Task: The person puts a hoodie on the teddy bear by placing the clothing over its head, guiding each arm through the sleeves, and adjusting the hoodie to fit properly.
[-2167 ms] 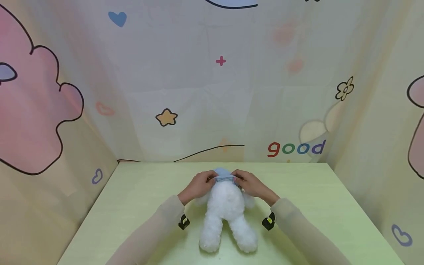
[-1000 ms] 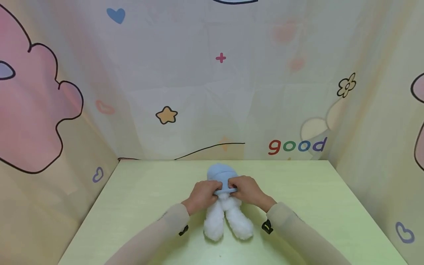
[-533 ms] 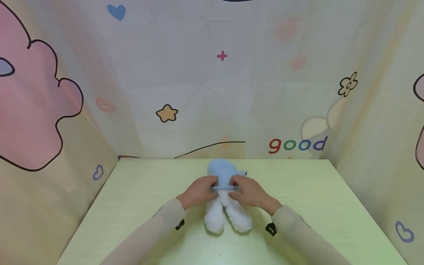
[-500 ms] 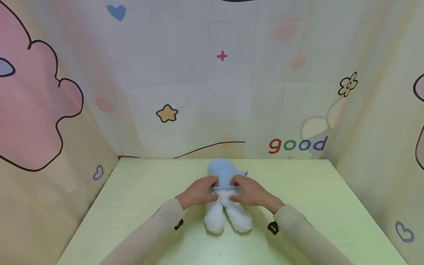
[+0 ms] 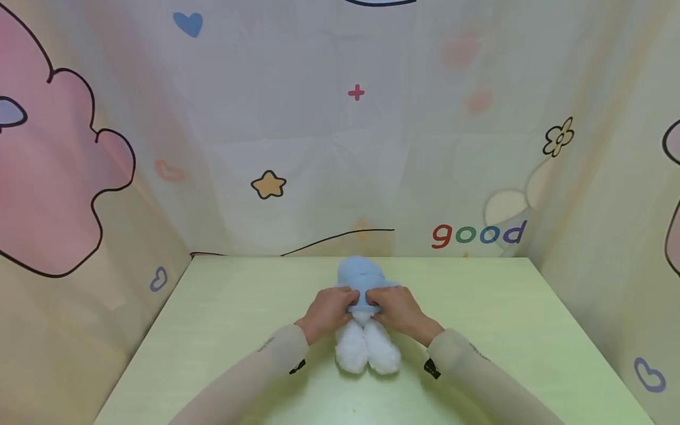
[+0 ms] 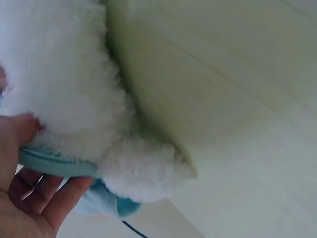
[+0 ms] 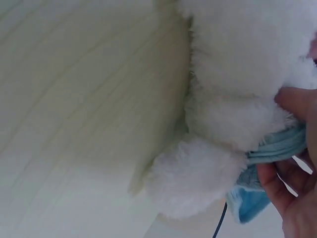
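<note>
A white plush toy point(image 5: 352, 352) lies on its back or front, I cannot tell which, with its legs towards me. A small light-blue garment point(image 5: 361, 274) covers its head end and upper body. My left hand point(image 5: 330, 308) and right hand point(image 5: 397, 308) pinch the garment's hem on either side, close together above the legs. In the left wrist view, thumb and fingers hold the gathered hem point(image 6: 54, 162) against the fur. The right wrist view shows the same grip, with a short sleeve point(image 7: 247, 203) and a bare furry arm point(image 7: 195, 176) below the hem. The toy's face is hidden.
The pale green table point(image 5: 223, 330) spreads around the toy. A printed curtain point(image 5: 297, 118) stands behind its back edge and along both sides. Dark wrist cameras point(image 5: 432, 368) hang under the cuffs.
The garment, first bunched at the toy's head end, has been drawn down over its upper body. Both hands have come nearer to me with the hem, and the legs now lie closer together.
</note>
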`<act>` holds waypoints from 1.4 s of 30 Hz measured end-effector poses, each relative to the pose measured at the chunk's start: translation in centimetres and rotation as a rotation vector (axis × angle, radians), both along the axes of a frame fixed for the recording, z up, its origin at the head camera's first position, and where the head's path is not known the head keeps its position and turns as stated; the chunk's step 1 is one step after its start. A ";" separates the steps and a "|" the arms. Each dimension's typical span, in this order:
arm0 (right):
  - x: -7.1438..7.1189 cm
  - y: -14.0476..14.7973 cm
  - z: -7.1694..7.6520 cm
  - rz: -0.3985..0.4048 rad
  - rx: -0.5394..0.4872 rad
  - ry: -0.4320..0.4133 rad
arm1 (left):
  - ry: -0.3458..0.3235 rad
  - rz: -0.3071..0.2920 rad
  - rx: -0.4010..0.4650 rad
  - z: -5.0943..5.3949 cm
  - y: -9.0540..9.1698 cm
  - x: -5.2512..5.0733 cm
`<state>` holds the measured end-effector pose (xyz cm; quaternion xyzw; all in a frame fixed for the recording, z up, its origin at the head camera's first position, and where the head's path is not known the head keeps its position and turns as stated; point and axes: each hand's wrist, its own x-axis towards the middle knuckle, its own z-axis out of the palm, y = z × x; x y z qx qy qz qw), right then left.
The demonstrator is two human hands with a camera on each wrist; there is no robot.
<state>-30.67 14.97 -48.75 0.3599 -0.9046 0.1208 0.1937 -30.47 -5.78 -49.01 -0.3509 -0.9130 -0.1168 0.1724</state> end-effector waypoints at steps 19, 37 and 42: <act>0.5 -0.2 2.5 -0.052 0.144 -0.305 | -0.218 0.037 -0.050 1.4 -0.5 0.7; 1.5 -2.0 -1.1 -0.134 0.080 0.085 | 0.151 0.179 -0.057 -1.3 1.5 1.1; 2.1 -1.4 -0.5 -0.145 0.064 0.024 | 0.077 0.131 -0.038 -1.0 0.5 1.6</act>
